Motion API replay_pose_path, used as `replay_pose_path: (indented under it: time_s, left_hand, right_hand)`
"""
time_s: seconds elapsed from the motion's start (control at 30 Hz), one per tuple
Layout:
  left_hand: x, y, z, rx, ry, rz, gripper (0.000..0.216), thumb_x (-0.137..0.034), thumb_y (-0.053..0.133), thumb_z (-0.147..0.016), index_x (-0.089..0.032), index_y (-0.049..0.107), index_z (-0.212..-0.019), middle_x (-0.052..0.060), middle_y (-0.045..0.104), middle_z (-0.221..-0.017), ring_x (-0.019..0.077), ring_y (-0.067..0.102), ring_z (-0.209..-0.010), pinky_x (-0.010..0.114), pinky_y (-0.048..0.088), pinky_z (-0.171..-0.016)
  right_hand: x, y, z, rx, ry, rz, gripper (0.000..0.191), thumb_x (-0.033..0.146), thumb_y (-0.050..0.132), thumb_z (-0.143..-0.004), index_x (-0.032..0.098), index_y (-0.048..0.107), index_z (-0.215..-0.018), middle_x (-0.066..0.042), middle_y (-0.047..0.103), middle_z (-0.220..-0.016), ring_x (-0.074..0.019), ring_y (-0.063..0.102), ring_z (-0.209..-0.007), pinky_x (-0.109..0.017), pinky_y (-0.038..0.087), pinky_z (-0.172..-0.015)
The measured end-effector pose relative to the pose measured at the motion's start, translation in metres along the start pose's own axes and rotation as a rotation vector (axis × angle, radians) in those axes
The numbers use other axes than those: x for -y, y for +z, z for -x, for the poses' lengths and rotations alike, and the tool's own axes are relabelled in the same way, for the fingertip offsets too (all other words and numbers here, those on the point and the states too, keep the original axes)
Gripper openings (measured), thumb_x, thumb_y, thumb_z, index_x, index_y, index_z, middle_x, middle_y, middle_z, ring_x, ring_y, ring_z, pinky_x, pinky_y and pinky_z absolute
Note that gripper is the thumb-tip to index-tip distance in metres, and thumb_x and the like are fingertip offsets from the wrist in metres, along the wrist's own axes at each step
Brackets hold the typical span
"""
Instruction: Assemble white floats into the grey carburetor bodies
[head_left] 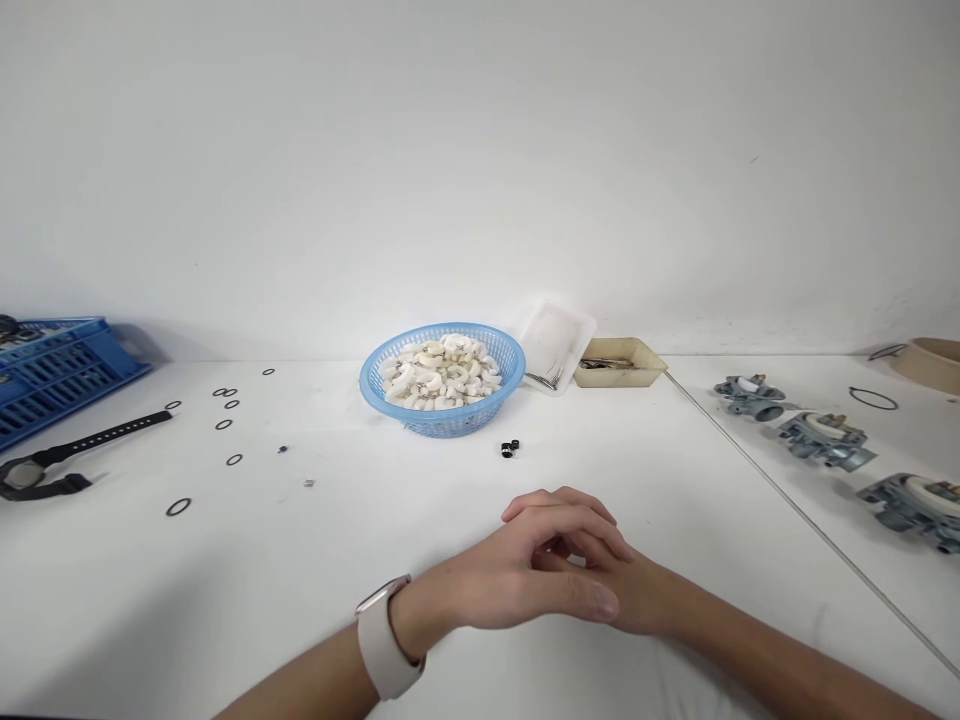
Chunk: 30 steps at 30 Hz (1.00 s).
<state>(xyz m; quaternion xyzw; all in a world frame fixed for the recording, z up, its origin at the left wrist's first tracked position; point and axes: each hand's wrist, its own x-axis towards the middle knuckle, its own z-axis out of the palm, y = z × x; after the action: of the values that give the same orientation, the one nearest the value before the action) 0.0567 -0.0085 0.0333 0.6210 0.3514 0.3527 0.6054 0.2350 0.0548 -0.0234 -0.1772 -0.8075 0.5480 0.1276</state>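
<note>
My left hand point(517, 570), with a pale-banded watch point(390, 638) at its wrist, lies across my right hand point(637, 595) over the white table. The left fingers are stretched out, thumb apart, with no object in them. Beneath it, my right hand is partly covered; the fingers that show beyond the left hand look extended, and no object is visible in them. Just beyond the hands sit small black cylindrical parts point(508, 449). Behind these stands a blue plastic basket point(442, 425) heaped with white curved plastic pieces point(442, 375).
Three metal carburetors point(825, 440) line the right side, past a seam point(795, 505). A cream tray point(622, 375) holding thin metal pieces and a white tray point(559, 340) stand by the wall. Leftward are black rings point(178, 507), a black-strapped watch point(26, 475) and a blue crate point(67, 375).
</note>
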Motion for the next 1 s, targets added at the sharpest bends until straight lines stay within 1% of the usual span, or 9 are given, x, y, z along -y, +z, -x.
replay_pose_path:
  time_s: [0.07, 0.2, 0.27, 0.43, 0.57, 0.63, 0.77, 0.9, 1.0]
  left_hand:
    - [0.001, 0.0, 0.0, 0.001, 0.003, 0.003, 0.032, -0.03, 0.089, -0.076, -0.025, 0.082, -0.107, 0.007, 0.061, -0.134, 0.0252, 0.061, -0.111, 0.043, 0.053, -0.105]
    - [0.001, 0.0, 0.0, 0.003, 0.006, 0.013, 0.032, -0.029, 0.089, -0.076, -0.026, 0.081, -0.107, 0.008, 0.061, -0.133, 0.0263, 0.061, -0.112, 0.044, 0.052, -0.106]
    - [0.001, 0.0, 0.0, 0.006, 0.004, 0.011, 0.033, -0.029, 0.089, -0.076, -0.025, 0.081, -0.107, 0.008, 0.06, -0.134, 0.0272, 0.061, -0.114, 0.045, 0.051, -0.106]
    - [0.0, -0.001, 0.0, 0.009, -0.004, -0.02, 0.033, -0.031, 0.088, -0.077, -0.026, 0.081, -0.109, 0.008, 0.059, -0.136, 0.0278, 0.06, -0.117, 0.046, 0.051, -0.107]
    - [0.0, -0.001, 0.0, 0.012, -0.011, -0.014, 0.033, -0.032, 0.088, -0.077, -0.026, 0.08, -0.109, 0.008, 0.059, -0.137, 0.0276, 0.06, -0.116, 0.046, 0.051, -0.107]
    - [0.0, -0.001, 0.0, 0.014, -0.017, -0.017, 0.033, -0.031, 0.087, -0.077, -0.026, 0.08, -0.109, 0.008, 0.06, -0.136, 0.0282, 0.059, -0.118, 0.046, 0.05, -0.108]
    - [0.0, -0.001, 0.0, 0.016, -0.015, -0.01, 0.033, -0.032, 0.088, -0.076, -0.025, 0.08, -0.108, 0.008, 0.058, -0.136, 0.0285, 0.059, -0.118, 0.046, 0.05, -0.107]
    - [-0.001, 0.0, 0.0, 0.018, -0.008, -0.009, 0.031, -0.03, 0.087, -0.077, -0.025, 0.08, -0.108, 0.008, 0.057, -0.136, 0.0274, 0.06, -0.117, 0.046, 0.05, -0.107]
    - [0.0, -0.001, 0.0, 0.019, -0.003, -0.02, 0.032, -0.029, 0.086, -0.078, -0.026, 0.08, -0.11, 0.008, 0.058, -0.136, 0.0272, 0.06, -0.118, 0.046, 0.05, -0.107]
  right_hand:
    - [0.002, 0.0, 0.0, -0.004, 0.014, -0.029, 0.049, 0.041, 0.067, -0.098, 0.039, 0.054, -0.144, -0.007, 0.047, -0.147, -0.0321, 0.047, -0.139, -0.049, 0.057, -0.103]
    - [0.009, 0.001, 0.0, -0.013, 0.062, -0.093, 0.04, 0.038, 0.065, -0.098, 0.041, 0.059, -0.138, -0.005, 0.05, -0.145, -0.0321, 0.054, -0.133, -0.045, 0.061, -0.094]
    - [0.012, 0.002, -0.001, -0.02, 0.079, -0.091, 0.042, 0.038, 0.065, -0.098, 0.04, 0.058, -0.139, -0.005, 0.051, -0.144, -0.031, 0.055, -0.131, -0.044, 0.061, -0.095]
    - [0.012, 0.002, -0.002, 0.005, 0.063, -0.075, 0.044, 0.036, 0.067, -0.095, 0.036, 0.058, -0.138, -0.006, 0.049, -0.144, -0.0308, 0.054, -0.132, -0.049, 0.058, -0.102]
    - [0.008, 0.002, -0.001, -0.034, 0.08, -0.101, 0.049, 0.034, 0.07, -0.093, 0.04, 0.057, -0.14, -0.005, 0.053, -0.141, -0.0314, 0.058, -0.127, -0.046, 0.061, -0.094]
    - [0.007, 0.002, 0.0, -0.024, 0.088, -0.1, 0.05, 0.035, 0.069, -0.094, 0.038, 0.055, -0.142, -0.007, 0.051, -0.142, -0.0305, 0.058, -0.125, -0.045, 0.061, -0.092]
    - [0.006, 0.002, 0.001, -0.01, 0.072, -0.1, 0.048, 0.038, 0.066, -0.1, 0.034, 0.051, -0.145, -0.009, 0.047, -0.143, -0.029, 0.053, -0.132, -0.046, 0.058, -0.1]
    - [0.004, 0.003, 0.001, -0.012, 0.083, -0.122, 0.046, 0.036, 0.067, -0.099, 0.037, 0.052, -0.143, -0.007, 0.046, -0.144, -0.0305, 0.051, -0.135, -0.049, 0.057, -0.103]
    - [0.003, 0.003, 0.001, -0.014, 0.064, -0.119, 0.044, 0.035, 0.066, -0.099, 0.039, 0.055, -0.142, -0.006, 0.047, -0.145, -0.0319, 0.052, -0.135, -0.049, 0.058, -0.102]
